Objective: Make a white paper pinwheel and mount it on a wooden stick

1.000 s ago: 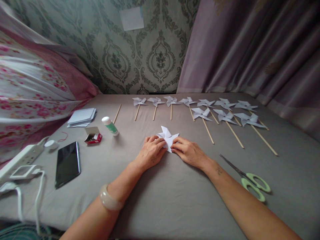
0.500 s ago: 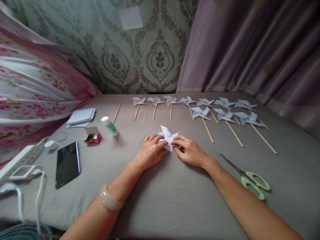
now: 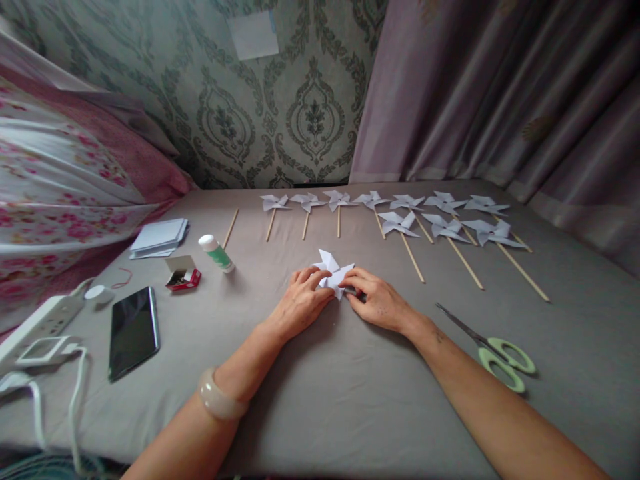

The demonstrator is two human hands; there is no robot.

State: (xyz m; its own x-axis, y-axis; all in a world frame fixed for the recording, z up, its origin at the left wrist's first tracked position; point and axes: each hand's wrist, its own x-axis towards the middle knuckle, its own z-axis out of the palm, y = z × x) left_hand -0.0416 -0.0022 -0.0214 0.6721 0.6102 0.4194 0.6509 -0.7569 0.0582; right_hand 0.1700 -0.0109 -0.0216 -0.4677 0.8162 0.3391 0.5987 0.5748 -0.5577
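Observation:
A white folded paper pinwheel (image 3: 332, 275) lies on the grey cloth in front of me, without a stick showing under it. My left hand (image 3: 303, 293) grips its left side, fingertips pressing on the paper. On the right edge, my right hand (image 3: 377, 299) pinches the paper between thumb and fingers. A small dark object shows under the right fingers, too hidden to name. Scissors (image 3: 493, 353) with light green handles lie to the right of my right hand. A glue stick (image 3: 217, 254) with a white cap stands to the left of my left hand.
Several finished pinwheels on sticks (image 3: 400, 225) lie at the back right. A loose stick (image 3: 231, 229), a stack of paper (image 3: 159, 238), a small red box (image 3: 183, 275), a phone (image 3: 134, 333) and a power strip (image 3: 43, 327) are on the left.
The view has shifted slightly, so the surroundings sit a little differently. Both hands stay on the paper pinwheel, and less of the dark object under my right fingers shows.

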